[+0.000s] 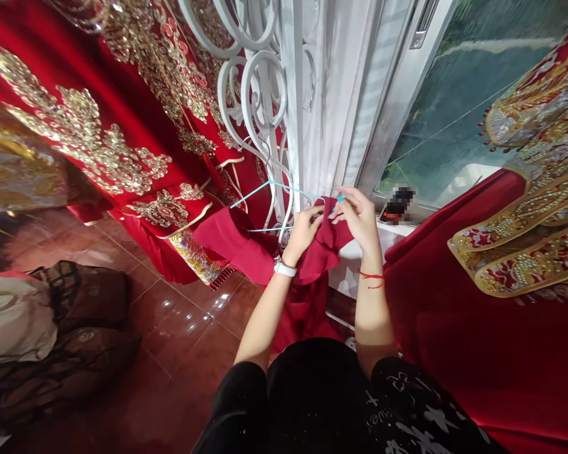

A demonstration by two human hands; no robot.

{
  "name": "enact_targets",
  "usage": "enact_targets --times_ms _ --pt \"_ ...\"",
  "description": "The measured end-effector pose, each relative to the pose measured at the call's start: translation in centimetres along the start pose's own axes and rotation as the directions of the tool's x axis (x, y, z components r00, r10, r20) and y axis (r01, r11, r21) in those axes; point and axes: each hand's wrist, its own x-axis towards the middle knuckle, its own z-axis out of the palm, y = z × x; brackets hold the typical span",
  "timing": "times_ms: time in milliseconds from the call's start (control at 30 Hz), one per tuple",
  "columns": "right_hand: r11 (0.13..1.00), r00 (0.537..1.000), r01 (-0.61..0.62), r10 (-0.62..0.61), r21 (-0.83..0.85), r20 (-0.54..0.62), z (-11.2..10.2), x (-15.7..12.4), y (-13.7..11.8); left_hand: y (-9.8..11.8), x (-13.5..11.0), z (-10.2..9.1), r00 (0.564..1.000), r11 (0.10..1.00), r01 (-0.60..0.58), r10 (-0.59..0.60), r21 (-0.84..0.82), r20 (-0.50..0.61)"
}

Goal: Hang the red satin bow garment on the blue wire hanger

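Note:
A plain deep-red garment (260,258) hangs in front of me on a light-blue clothes hanger (250,193). The hanger's hook is up against the white scrollwork metal frame. My left hand (303,234), with a white watch band at the wrist, is closed on the garment's cloth near its right shoulder. Close beside it, my right hand (358,217) pinches the cloth at the same shoulder; a red cord circles that wrist. Folds of cloth partly hide the fingertips. The garment's lower part drops between my forearms.
Red gowns with gold beading (113,145) hang on the left by the white scrollwork frame (265,91). Gold-embroidered red clothing (515,252) hangs on the right by a window (454,113). Dark bags (88,296) lie on the red tiled floor (189,340). A small pixelated item (397,205) stands on the sill.

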Motion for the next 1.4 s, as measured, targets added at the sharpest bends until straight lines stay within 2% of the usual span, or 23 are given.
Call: enact_targets --times_ms 67,100,167,267,333,433,500,533,567,600,667,700,733,767,833,900,967,1067,1200,1267,1400 --pt "1.000 0.997 -0.009 0.009 -0.013 -0.072 -1.4 -0.4 0.6 0.5 -1.8 0.0 0.988 0.999 -0.010 0.002 -0.045 -0.156" --pt "0.999 0.994 -0.016 0.013 -0.030 -0.106 -2.0 -0.5 0.9 0.7 -2.6 0.1 0.981 0.998 0.002 -0.013 -0.056 -0.194" --pt "0.998 0.988 -0.032 0.023 -0.058 -0.150 -2.9 -0.8 1.6 0.6 -3.8 0.5 0.982 0.997 0.053 -0.062 -0.054 -0.178" --pt "0.993 0.984 -0.049 0.030 -0.103 -0.177 -3.1 -1.2 2.1 -0.4 -4.2 1.1 0.987 0.989 0.135 -0.140 -0.065 -0.074" --pt "0.984 0.974 -0.032 -0.009 -0.173 -0.227 -2.2 -1.4 1.8 -1.1 -4.0 1.1 0.987 0.981 0.159 -0.161 -0.112 -0.015" --pt "0.917 0.951 0.065 -0.177 -0.393 -0.255 0.5 -1.4 1.1 -1.2 -4.4 0.3 0.992 0.980 0.126 -0.122 -0.154 0.033" --pt "0.819 0.952 0.094 -0.240 -0.566 -0.188 2.8 -1.2 0.8 -0.7 -5.4 -1.3 0.994 0.986 0.100 -0.106 -0.136 -0.034" --pt "0.770 0.960 0.080 -0.230 -0.633 -0.158 3.8 -1.0 0.9 -0.3 -5.9 -2.4 0.988 0.990 0.099 -0.110 -0.102 -0.110" --pt "0.731 0.969 0.050 -0.201 -0.680 -0.146 4.7 -0.8 1.0 -0.1 -6.4 -3.6 0.969 0.992 0.114 -0.121 -0.045 -0.214" --pt "0.706 0.975 0.015 -0.168 -0.708 -0.147 5.4 -0.5 1.3 0.1 -6.7 -5.0 0.931 0.988 0.151 -0.131 0.032 -0.340" --pt "0.690 0.983 -0.025 -0.114 -0.723 -0.144 6.1 0.1 1.9 0.0 -7.2 -8.0 0.798 0.928 0.303 -0.123 0.217 -0.590" --pt "0.691 0.987 -0.029 -0.096 -0.723 -0.132 6.1 0.3 2.1 -0.3 -7.2 -9.4 0.730 0.875 0.387 -0.098 0.290 -0.677" --pt "0.691 0.990 -0.026 -0.081 -0.722 -0.113 6.0 0.6 2.3 -0.7 -7.2 -10.7 0.684 0.821 0.453 -0.069 0.348 -0.726" --pt "0.690 0.994 -0.015 -0.067 -0.723 -0.086 5.6 0.9 2.4 -1.2 -7.2 -11.9 0.663 0.776 0.494 -0.045 0.392 -0.747" --pt "0.689 0.999 0.024 -0.041 -0.725 -0.006 4.8 1.3 2.4 -2.4 -7.1 -13.8 0.694 0.733 0.502 -0.025 0.459 -0.719" --pt "0.696 0.996 0.078 -0.021 -0.714 0.088 3.8 1.7 2.2 -3.3 -7.1 -15.1 0.748 0.734 0.467 -0.031 0.493 -0.664" --pt "0.715 0.990 0.111 -0.015 -0.690 0.143 3.0 2.0 2.0 -3.8 -7.2 -16.0 0.777 0.736 0.452 -0.048 0.504 -0.627" --pt "0.751 0.990 0.107 -0.022 -0.652 0.137 2.1 2.2 1.8 -3.8 -7.4 -16.7 0.793 0.718 0.475 -0.097 0.510 -0.602" --pt "0.774 0.991 0.096 -0.018 -0.626 0.130 1.6 2.0 1.5 -3.2 -7.5 -16.6 0.826 0.711 0.460 -0.125 0.531 -0.549" --pt "0.777 0.991 0.096 -0.019 -0.622 0.129 1.5 1.8 1.4 -3.0 -7.3 -16.2 0.818 0.712 0.467 -0.123 0.524 -0.562" --pt "0.784 0.994 0.087 -0.024 -0.615 0.110 1.3 1.6 1.2 -3.0 -6.8 -15.6 0.735 0.681 0.558 -0.141 0.474 -0.663"
